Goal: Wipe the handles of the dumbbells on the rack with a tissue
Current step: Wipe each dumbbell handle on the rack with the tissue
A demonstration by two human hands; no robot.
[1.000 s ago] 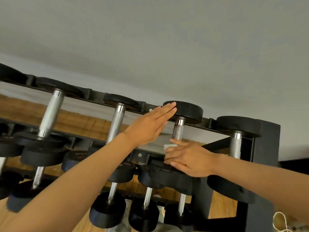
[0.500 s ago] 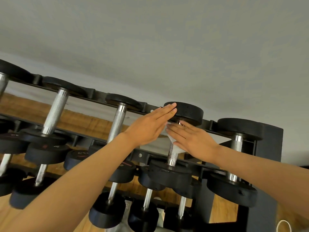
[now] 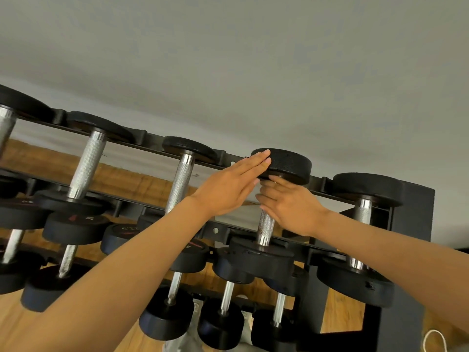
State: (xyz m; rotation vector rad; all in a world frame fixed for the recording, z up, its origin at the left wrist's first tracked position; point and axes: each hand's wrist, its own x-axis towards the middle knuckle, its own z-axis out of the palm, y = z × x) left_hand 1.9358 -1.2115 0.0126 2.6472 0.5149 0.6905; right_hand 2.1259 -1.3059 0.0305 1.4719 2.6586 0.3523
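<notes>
While the left hand (image 3: 228, 189) lies flat, fingers straight and together, its tips pressing the side of a black weight head (image 3: 289, 165), the right hand (image 3: 291, 207) is wrapped over the upper end of that dumbbell's steel handle (image 3: 265, 226), fingers curled round it just under the head. No tissue shows now; it is probably hidden under the right palm, but that cannot be confirmed.

This dumbbell sits on the top shelf of the rack (image 3: 416, 224), near the centre of the view, slightly toward 3 o'clock. Its lower handle is bare and looks speckled with rust.

By my reading, the wiping of this handle is the step in hand, with the stroke at its upper end. The next move calls for drawing the right hand down the shaft toward the lower head at 6 o'clock, gripping firmly enough to scrub the knurling, while the left hand steadies the head against rolling.

Counted on the top shelf: five dumbbells, the one at 9 o'clock cut off by the edge. One neighbour (image 3: 363, 212) stands toward 3 o'clock; two full ones (image 3: 87, 163) (image 3: 181, 181) lie toward 9 and 10 o'clock. Lower shelves hold more, toward 6 and 8 o'clock, overlapping too much for a sure count; at least six handles show. Two hands, one rack. A loop of white cord (image 3: 435, 341) lies at 5 o'clock.
</notes>
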